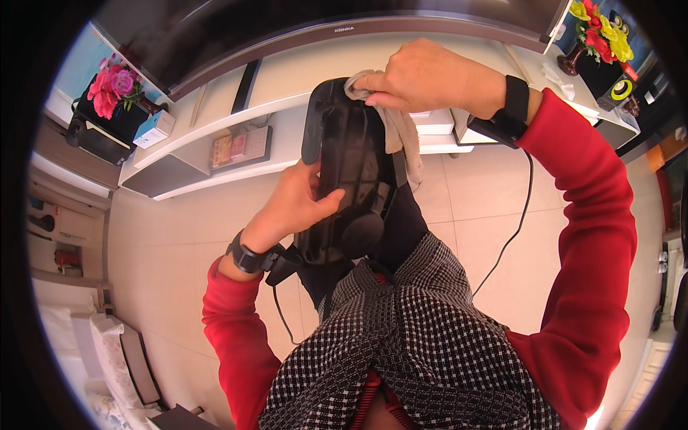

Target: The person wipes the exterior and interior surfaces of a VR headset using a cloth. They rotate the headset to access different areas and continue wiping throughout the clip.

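A glossy black plastic appliance [349,156], perhaps a speaker cabinet, is held up in front of my body and above my legs. A round dark disc shows near its lower end; its exact kind cannot be told. My left hand [301,199] grips its left side, thumb on the glossy face and fingers partly hidden behind the edge. At the far right corner my right hand [414,75] pinches a greyish cloth [398,129] against the rim. The cloth's loose end hangs down along the appliance's right side.
Beyond my hands stands a white TV cabinet [290,110] with a large television [344,37] on it. Flower vases flank the screen, including pink flowers [112,86] at left. A small box [154,129] sits on the cabinet. A black cable [518,226] trails from my right wrist.
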`<control>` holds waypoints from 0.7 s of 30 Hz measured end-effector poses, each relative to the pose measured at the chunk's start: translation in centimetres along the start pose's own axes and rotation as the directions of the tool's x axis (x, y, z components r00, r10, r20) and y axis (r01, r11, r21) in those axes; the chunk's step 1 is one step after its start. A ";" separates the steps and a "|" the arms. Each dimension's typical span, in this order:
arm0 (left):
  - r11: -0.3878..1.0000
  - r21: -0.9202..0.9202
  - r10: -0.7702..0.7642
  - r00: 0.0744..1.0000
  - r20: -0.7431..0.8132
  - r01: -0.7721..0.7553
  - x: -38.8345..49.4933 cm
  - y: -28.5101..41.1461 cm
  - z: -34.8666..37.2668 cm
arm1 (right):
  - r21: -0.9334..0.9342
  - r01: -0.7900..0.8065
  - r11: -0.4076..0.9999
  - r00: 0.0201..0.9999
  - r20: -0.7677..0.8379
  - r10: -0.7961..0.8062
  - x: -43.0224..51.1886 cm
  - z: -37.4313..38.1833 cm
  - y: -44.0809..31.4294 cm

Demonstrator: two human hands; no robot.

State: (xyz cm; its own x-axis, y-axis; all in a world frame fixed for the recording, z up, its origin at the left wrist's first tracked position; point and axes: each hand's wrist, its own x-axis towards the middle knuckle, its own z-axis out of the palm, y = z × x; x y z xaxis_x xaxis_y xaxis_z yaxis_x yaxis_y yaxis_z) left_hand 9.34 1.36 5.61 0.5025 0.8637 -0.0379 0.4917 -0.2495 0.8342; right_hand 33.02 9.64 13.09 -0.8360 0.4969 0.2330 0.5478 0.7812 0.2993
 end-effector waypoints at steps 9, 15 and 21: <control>0.983 -0.165 0.062 0.988 -0.142 -0.086 -0.7 -1.6 -0.9 | 0.566 -0.324 0.758 0.845 -0.186 0.501 -5.5 0.6 1.2; 0.916 -0.383 0.021 0.969 -0.245 -0.116 0.1 -3.0 0.0 | 0.908 -0.001 0.418 0.730 -0.285 0.621 -7.9 1.5 -3.9; 0.899 -0.413 0.026 0.958 -0.284 -0.147 0.5 -1.7 1.8 | 0.942 -0.070 0.328 0.885 -0.094 0.457 -2.7 5.5 -8.5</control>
State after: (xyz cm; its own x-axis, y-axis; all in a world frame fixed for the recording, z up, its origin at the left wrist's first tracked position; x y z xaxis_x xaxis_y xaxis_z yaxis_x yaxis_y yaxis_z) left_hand 10.02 1.39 3.14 0.2925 0.9457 0.1420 0.0746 -0.1706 0.9825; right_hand 30.48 3.71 4.84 -0.4863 0.7609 0.4295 0.2064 0.5777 -0.7898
